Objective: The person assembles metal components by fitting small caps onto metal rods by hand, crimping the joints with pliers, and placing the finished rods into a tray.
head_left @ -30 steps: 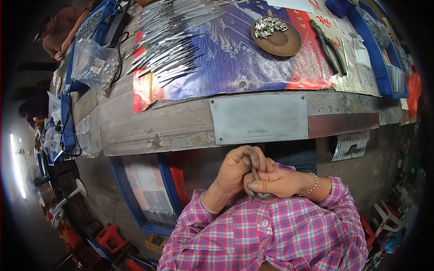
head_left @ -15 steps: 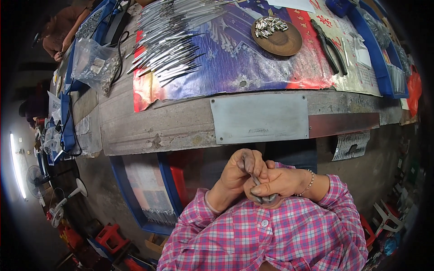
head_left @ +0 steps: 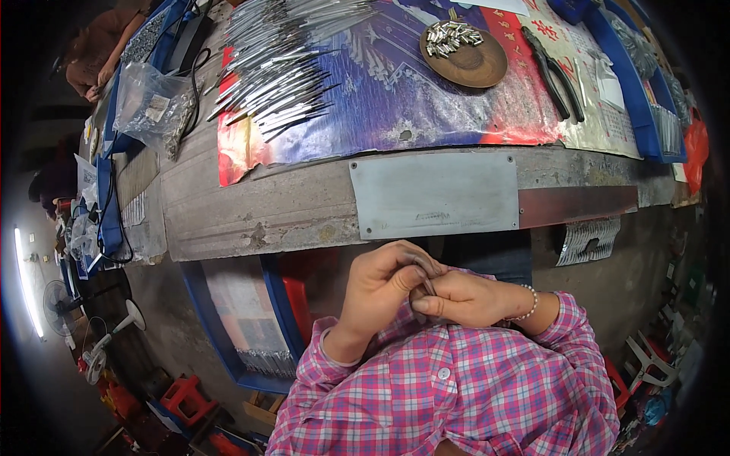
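In front of my checked shirt, below the table edge, my two hands meet. My left hand is closed, its thumb and darkened fingertips pressed together against the right fingers. The curled fingers of my right hand are closed too, thumb lying on top; a beaded bracelet circles that wrist. Something thin and greyish shows between the hands, but the fingers cover most of it and I cannot make out what it is. Beyond the hands, a pale metal plate is fixed along the table's front edge.
Many thin metal rods lie piled at the far left of the table. A round brown dish holds small silver pieces. Black-handled pliers lie right of it. Blue trays flank the table. Another person's hand shows at upper left.
My left hand has shifted slightly left and turned, with its fingers now bent down over the right hand's fingertips. The right fingers, earlier showing curled from below, are now mostly hidden.
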### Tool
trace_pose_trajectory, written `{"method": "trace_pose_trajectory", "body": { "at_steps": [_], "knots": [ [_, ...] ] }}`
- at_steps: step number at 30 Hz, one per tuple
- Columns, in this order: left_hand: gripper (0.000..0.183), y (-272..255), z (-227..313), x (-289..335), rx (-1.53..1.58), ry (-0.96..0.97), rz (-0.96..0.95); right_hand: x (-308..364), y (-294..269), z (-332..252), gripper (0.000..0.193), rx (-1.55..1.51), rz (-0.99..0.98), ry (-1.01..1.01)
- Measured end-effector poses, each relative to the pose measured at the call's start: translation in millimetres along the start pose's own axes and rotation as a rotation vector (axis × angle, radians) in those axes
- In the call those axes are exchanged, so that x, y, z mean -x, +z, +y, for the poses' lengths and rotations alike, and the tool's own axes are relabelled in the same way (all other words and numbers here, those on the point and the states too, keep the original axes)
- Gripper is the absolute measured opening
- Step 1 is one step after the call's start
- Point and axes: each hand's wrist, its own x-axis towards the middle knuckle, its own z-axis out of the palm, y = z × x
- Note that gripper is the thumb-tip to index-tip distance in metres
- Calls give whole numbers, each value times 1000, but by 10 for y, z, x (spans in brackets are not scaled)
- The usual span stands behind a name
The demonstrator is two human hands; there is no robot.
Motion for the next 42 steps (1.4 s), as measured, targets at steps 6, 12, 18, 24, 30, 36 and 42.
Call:
{"method": "trace_pose_trajectory", "body": {
  "at_steps": [6,12,18,24,30,36,42],
  "knots": [
    [22,67,-573,-10,1022,-84,-177,-4,11,6,29,-876,-287,249],
    [15,82,-120,-39,27,-48,110,-7,18,-13,30,-182,103,96],
    [8,165,119,27,-608,275,229,-26,51,19,26,298,263,-3],
    [12,25,-110,-15,40,-13,27,24,44,85,30,-309,-94,-25],
    [26,124,-428,0,965,-84,-181,10,62,15,31,-523,-223,154],
    [9,144,74,28,-222,83,93,20,33,-79,22,411,231,40],
    [9,96,108,55,-358,115,110,-4,65,-46,23,443,228,85]
  ]
}}
